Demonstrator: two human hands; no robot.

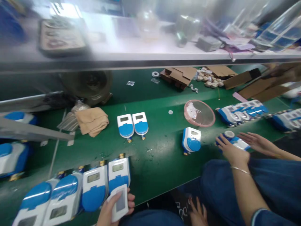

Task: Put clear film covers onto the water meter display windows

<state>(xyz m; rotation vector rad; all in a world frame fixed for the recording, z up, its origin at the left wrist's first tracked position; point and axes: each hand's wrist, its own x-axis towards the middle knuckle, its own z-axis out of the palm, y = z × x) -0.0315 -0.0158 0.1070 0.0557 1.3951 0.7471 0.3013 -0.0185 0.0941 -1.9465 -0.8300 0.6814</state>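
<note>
At the bottom centre, my left hand (110, 207) is closed round a white handheld device with a grey screen (121, 201). The device overlaps the lower part of a blue-and-white water meter (118, 171). Several more such meters, including one with its display showing (94, 185), stand in a row to its left, brass fittings at their ends. My right hand (198, 213) hangs low at the bottom edge, below the bench, with fingers apart and nothing in it. Two meters (133, 124) stand farther back, and a single meter (191, 139) is on the right.
A co-worker's hands (235, 152) are at another meter (241, 143) on the right. The green bench (160, 163) also bears a folded tan cloth (92, 121), a pink-rimmed basket (207, 114), cardboard (181, 75) and more meters (244, 110). A white shelf (131, 56) crosses above.
</note>
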